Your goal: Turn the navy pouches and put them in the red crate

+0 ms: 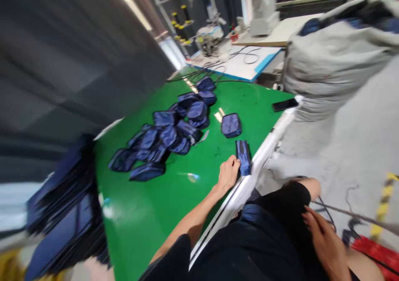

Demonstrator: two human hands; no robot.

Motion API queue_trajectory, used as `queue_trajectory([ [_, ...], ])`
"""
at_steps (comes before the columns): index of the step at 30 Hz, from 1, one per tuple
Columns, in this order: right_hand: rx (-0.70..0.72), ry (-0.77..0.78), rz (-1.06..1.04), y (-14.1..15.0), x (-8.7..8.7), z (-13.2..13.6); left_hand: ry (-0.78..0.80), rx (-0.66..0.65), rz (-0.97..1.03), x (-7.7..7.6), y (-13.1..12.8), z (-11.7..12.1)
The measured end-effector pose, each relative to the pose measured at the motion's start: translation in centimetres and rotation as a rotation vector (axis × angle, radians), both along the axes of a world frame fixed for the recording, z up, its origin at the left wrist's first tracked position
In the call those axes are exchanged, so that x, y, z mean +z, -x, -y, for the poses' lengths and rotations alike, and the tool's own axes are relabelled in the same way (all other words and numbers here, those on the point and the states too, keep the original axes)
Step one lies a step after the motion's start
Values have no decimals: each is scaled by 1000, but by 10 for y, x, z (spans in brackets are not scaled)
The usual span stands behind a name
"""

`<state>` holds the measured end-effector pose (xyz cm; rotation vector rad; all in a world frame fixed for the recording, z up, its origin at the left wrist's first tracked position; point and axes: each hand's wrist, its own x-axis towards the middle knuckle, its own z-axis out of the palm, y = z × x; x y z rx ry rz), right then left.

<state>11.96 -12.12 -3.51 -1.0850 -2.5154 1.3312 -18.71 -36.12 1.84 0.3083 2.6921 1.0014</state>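
A small dark blue zippered pouch (pixel 244 158) stands on its side at the front edge of the green table. My left hand (pixel 228 173) is closed on its near left side, with the fingers curled against the fabric. My right hand (pixel 326 239) is off the table, beside my thigh, with its fingers stretched out and nothing in it. Just beyond the held pouch lies another blue pouch (pixel 231 125), flat on the table. To the left, a loose heap of similar blue pouches (pixel 170 135) spreads over the green tabletop (pixel 149 214).
A black phone (pixel 284 104) lies at the table's right corner. Behind are a sewing machine (pixel 210 40), thread cones (pixel 181 21) and cables (pixel 215 67). A large grey sack (pixel 336 69) stands at right. Folded dark blue pieces (pixel 68 223) are stacked at left.
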Motion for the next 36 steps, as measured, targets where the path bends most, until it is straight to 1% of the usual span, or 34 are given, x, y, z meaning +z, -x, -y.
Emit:
queue_trajectory([
  [1,-24,4,-24,9,7,8,-158,-67,43,4,-11,-32],
  [2,-36,12,-93,21,14,14,-279,-129,107,7,-22,-61],
  [3,-47,10,-171,34,21,17,-364,-197,179,11,-34,-87],
  [4,-62,1,-232,45,28,18,-418,-271,249,13,-47,-110],
  [6,-171,-23,-309,54,42,14,-452,-410,353,16,-71,-147],
  [8,-321,23,-347,46,53,9,-420,-566,389,15,-94,-170],
  [10,-442,150,-369,25,58,5,-378,-780,313,10,-113,-181],
  [11,-493,215,-369,13,59,4,-365,-925,229,6,-121,-182],
  [13,-609,286,-334,-9,58,-1,-374,-1243,-23,-8,-134,-179],
  [15,-736,277,-269,-25,58,-6,-389,-1512,-273,-24,-143,-171],
  [16,-778,262,-241,-30,58,-9,-386,-1607,-353,-31,-146,-167],
  [18,-804,232,-223,-36,59,-12,-365,-1703,-403,-42,-149,-161],
  [20,-778,204,-250,-37,58,-11,-333,-1718,-322,-44,-150,-158],
  [21,-762,181,-272,-37,57,-9,-317,-1702,-234,-42,-151,-158],
  [22,-747,148,-295,-36,55,-6,-299,-1671,-107,-38,-152,-160],
  [23,-734,107,-315,-35,53,-3,-283,-1614,56,-32,-154,-162],
  [24,-720,65,-329,-35,49,1,-278,-1523,242,-25,-156,-166],
  [25,-707,25,-338,-35,45,4,-286,-1404,434,-17,-158,-171],
  [27,-666,-29,-357,-37,37,9,-318,-1120,770,-3,-162,-183],
  [28,-634,-42,-370,-40,34,11,-331,-986,886,3,-164,-189],
  [29,-600,-49,-384,-42,32,13,-335,-878,957,6,-165,-196],
  [30,-566,-50,-398,-46,31,14,-328,-810,989,8,-166,-202],
  [31,-534,-36,-408,-48,30,16,-313,-784,984,8,-167,-207],
  [32,-510,-7,-411,-51,31,17,-295,-795,944,8,-168,-210],
  [33,-510,33,-406,-52,33,19,-272,-837,882,7,-170,-212],
  [34,-543,69,-391,-52,34,21,-250,-891,812,5,-173,-213],
  [36,-667,93,-336,-47,36,24,-216,-993,691,4,-180,-210],
])
